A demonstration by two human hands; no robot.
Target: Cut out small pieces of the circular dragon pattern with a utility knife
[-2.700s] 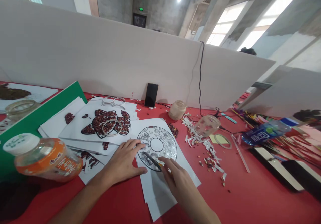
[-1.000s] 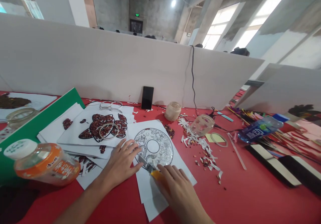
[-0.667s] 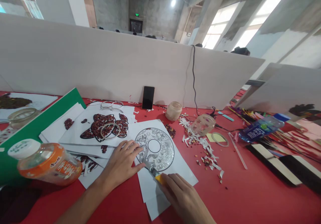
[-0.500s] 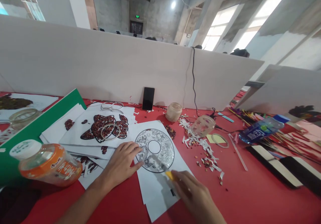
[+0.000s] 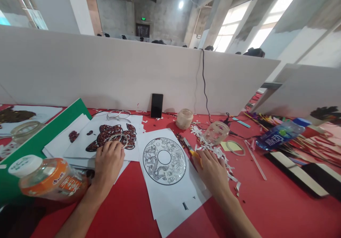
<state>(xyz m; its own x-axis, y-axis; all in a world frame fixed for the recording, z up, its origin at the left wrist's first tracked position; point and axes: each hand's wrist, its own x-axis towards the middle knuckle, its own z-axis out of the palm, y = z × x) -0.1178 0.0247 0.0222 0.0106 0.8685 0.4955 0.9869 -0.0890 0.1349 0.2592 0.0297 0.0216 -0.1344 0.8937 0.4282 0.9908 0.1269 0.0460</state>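
My right hand rests low over the table beside the round pattern sheet. Between its thumb and fingers is the yellow handle of a utility knife, its blade pointing away over the paper's right edge. On the left, my left hand lies palm down on the sheets with its fingers slightly bent, beside a clear ring-shaped tape roll. The ring's near side is hidden by the fingers. Under them is a bean-covered picture. The printed sheet carries a dragon-and-phoenix disc.
An orange-labelled bottle leans near a green board. Two glass jars stand behind white paper scraps. A phone leans on the white partition. A blue-capped bottle lies right.
My left hand has moved left from the disc sheet onto the bean picture. My right hand has carried the utility knife off the disc, away and right, to the paper's edge.
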